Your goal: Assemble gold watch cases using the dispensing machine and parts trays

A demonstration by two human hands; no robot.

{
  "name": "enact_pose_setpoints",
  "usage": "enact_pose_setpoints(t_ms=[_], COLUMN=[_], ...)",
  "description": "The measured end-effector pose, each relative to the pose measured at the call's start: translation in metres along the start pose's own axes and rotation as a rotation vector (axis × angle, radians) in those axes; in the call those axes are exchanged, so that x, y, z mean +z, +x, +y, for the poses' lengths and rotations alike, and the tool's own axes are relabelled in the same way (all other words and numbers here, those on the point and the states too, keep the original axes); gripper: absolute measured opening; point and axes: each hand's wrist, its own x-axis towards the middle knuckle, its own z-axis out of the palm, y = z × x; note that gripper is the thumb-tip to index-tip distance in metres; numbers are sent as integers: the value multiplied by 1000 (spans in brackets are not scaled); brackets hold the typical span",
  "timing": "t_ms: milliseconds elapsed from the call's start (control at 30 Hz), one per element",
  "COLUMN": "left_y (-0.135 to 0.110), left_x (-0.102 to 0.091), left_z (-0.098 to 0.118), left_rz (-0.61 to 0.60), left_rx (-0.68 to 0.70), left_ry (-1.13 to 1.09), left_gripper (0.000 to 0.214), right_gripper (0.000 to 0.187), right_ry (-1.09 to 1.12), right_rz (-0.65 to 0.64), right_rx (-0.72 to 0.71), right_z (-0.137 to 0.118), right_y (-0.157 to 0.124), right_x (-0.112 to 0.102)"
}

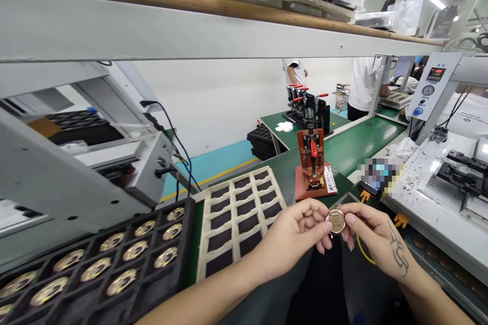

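Observation:
A round rose-gold watch case [337,222] with small printing on its face toward me is held up in front of my body. My left hand [301,226] pinches it at the left edge between thumb and fingers. On the opposite edge my right hand [364,223] grips it the same way. Just beyond both hands stands a red-brown clamp press [313,162] with a red handle and a white label on its base. To the left lies a cream tray [233,177] with dark-lined compartments.
A black tray [186,259] at left holds several gold watch parts [124,282]. At right are a small screen device [377,175], a yellow cable [360,246] and a white machine bed [438,167]. More toggle clamps [307,104] stand farther back. A shelf beam [213,35] crosses overhead.

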Motion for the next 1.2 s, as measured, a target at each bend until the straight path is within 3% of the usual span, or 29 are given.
enact_pose_setpoints(t_ms=[200,767,1200], left_y=[3,0,-1], left_x=[2,8,14], left_z=[2,5,0], left_rz=[-18,-84,-39], left_rx=[9,-39,-3], left_ry=[-33,-117,-92], left_gripper=[43,38,41], right_gripper=[37,28,28], right_ry=[-30,85,38], right_rz=[40,-14,43], right_rx=[5,47,6], right_z=[-3,-7,-6], right_y=[-4,-11,-16], right_x=[-1,-5,1])
